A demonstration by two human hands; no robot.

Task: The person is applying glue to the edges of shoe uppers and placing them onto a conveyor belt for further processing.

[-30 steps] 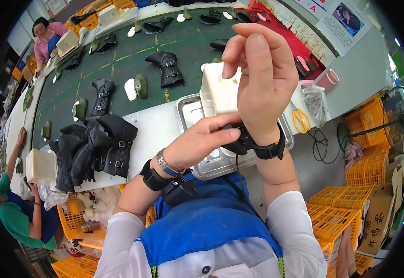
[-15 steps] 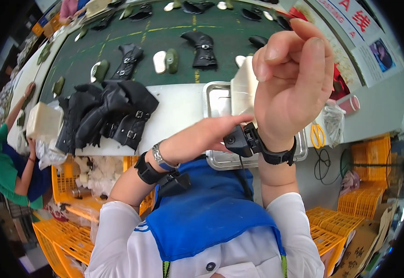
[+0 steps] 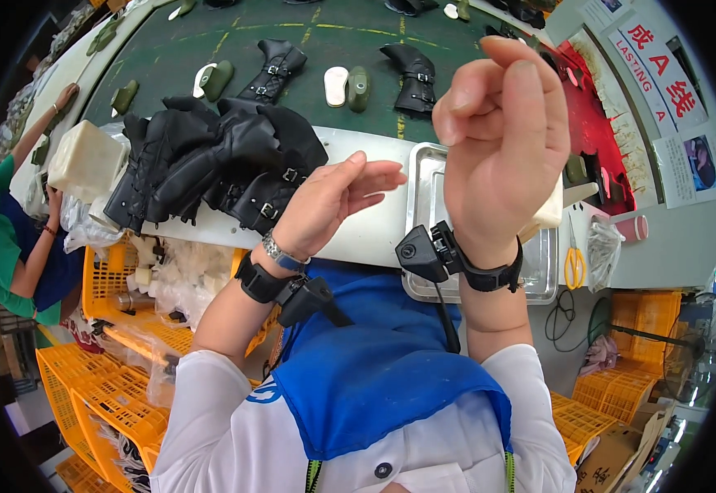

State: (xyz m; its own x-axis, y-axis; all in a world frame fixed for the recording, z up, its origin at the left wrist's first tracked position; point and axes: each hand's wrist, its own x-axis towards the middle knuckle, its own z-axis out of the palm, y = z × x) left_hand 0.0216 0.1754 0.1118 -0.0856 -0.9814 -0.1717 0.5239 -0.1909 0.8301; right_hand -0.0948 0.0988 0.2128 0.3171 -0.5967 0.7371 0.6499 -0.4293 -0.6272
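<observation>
Right hand (image 3: 502,135) raised, loosely curled, empty; left hand (image 3: 329,201) open, empty, near black wrist device (image 3: 425,251) strapped on right wrist: probably light, stiff, best taken by casing sides.

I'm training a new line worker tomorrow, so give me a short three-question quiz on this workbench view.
1. True or false: the left hand grips a black leather boot.
2. What lies under the raised right hand? A) shiny metal tray B) orange plastic crate C) yellow-handled scissors
3. Fill in: a black strap-on device sits on the right ____.

Key:
1. False. The left hand is open and empty, its fingers spread beside the pile of black leather boots.
2. A.
3. Wrist.
</observation>
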